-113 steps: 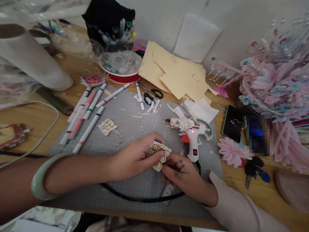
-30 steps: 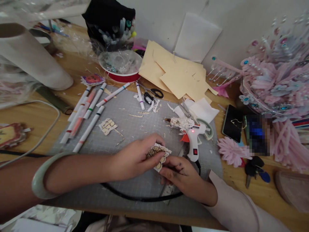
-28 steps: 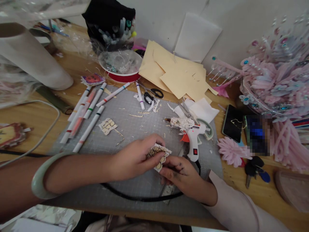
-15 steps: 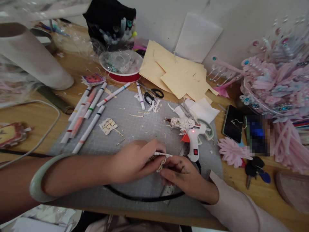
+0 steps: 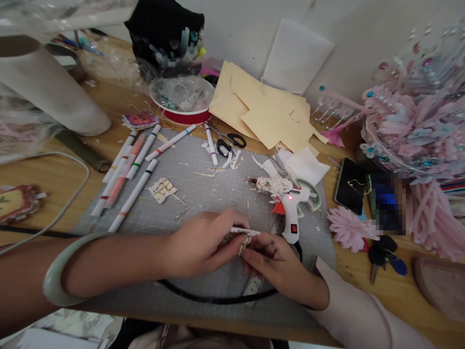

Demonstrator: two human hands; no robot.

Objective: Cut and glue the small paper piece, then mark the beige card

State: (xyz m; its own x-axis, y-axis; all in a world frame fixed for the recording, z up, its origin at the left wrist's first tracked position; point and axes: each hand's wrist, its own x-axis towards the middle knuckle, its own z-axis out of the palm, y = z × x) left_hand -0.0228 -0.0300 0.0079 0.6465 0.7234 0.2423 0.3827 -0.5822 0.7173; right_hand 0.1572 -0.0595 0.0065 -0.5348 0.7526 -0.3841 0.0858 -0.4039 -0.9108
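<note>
Patterned card [image 5: 247,232] is held above the near middle of the grey mat [image 5: 203,196], tipped nearly edge-on, probably to offer its rim to the right hand [image 5: 271,257]. From here, I see the left hand [image 5: 205,245] pinching it, thumb nearest; the right fingers bunch at its right end, their grip hidden from me.

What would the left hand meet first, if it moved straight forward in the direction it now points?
Most likely the right hand, just ahead past the patterned piece that the left hand holds; how near it is in depth is unclear.
</note>
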